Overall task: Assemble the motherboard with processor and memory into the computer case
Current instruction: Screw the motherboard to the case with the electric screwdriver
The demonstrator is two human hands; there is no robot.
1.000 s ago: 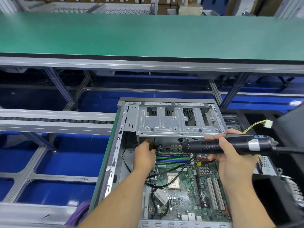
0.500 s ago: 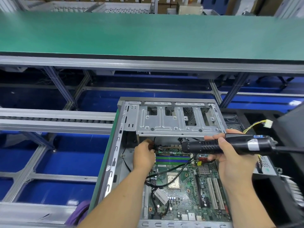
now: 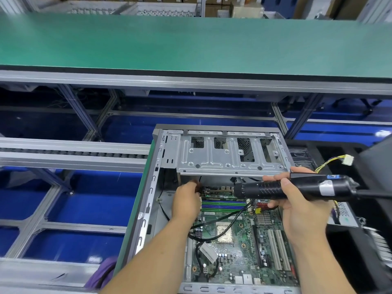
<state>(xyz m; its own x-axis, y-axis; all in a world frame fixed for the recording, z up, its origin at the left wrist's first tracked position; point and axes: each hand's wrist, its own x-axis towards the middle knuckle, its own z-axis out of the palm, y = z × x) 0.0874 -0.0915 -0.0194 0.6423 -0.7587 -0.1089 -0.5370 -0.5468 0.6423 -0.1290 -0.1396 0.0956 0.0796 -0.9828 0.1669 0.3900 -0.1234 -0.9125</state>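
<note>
An open grey computer case [image 3: 148, 200] lies in front of me with a green motherboard [image 3: 239, 247] inside. The board carries a square processor [image 3: 224, 231] and green and blue memory slots [image 3: 222, 205]. My right hand [image 3: 301, 209] grips a black electric screwdriver [image 3: 297, 187], held level with its tip pointing left over the board's far edge. My left hand [image 3: 185, 203] reaches to the board's far left corner, fingers curled at a small dark part; what they hold is hidden.
A metal drive cage [image 3: 229, 153] covers the far end of the case. Black cables [image 3: 222, 219] loop across the board. A yellow-wired white connector [image 3: 347, 160] hangs at the right. Beyond lie a green bench top [image 3: 191, 43] and a roller conveyor [image 3: 74, 154] at left.
</note>
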